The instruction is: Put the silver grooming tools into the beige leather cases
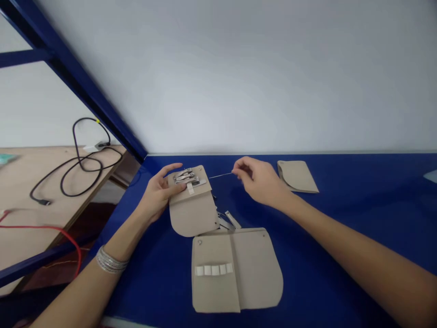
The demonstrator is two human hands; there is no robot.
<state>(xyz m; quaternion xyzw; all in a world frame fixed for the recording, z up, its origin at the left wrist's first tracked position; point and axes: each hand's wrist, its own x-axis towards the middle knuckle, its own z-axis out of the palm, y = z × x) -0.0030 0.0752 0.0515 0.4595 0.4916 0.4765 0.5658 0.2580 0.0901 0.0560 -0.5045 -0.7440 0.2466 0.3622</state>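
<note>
My left hand (153, 193) grips an opened beige manicure case (194, 214), its thumb on the upper flap. Several silver nail clippers (186, 176) and other metal pieces sit in the white loop of that flap. Between the thumb and fingers of my right hand (257, 181) is a thin metal stick (221, 175), pointing left toward the case; its exact kind is too fine to make out. Below lies a second opened case (261, 273) with a row of white elastic loops (213, 269). Loose metal clippers (233, 220) rest between the two cases, partly hidden.
A folded beige case (302, 176) lies on the blue table (341, 218) behind my right forearm. To the left stand a blue frame post (92, 86) and a wooden table (48, 168) with a black cable (80, 158) and a red cable (64, 232).
</note>
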